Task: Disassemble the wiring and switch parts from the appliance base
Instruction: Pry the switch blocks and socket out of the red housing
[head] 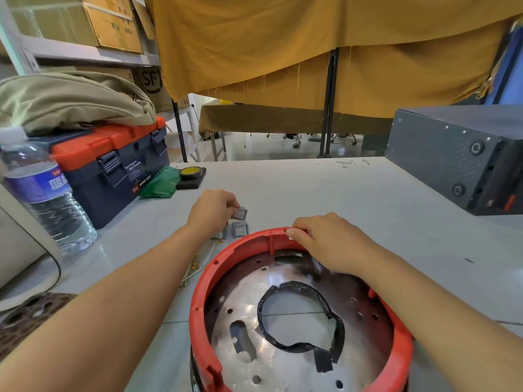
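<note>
The red appliance base (300, 312) lies nearest, at the near edge of the grey table (353, 193), open side up. Inside it there is a shiny metal plate (285, 360) with holes and a ring of black tape (302, 315) around the middle opening. The right hand (325, 239) rests on the far rim of the base, fingers closed over the red edge. Just beyond the base on its left, the left hand (212, 212) pinches 1 grey switch (240, 213) between its fingertips. A 2nd grey switch (240, 229) lies on the table just below it, close to the rim. Thin wires with brass ends (194, 268) lie left of the base. Further left stand a toolbox (113, 165) and a water bottle (45, 199).
</note>
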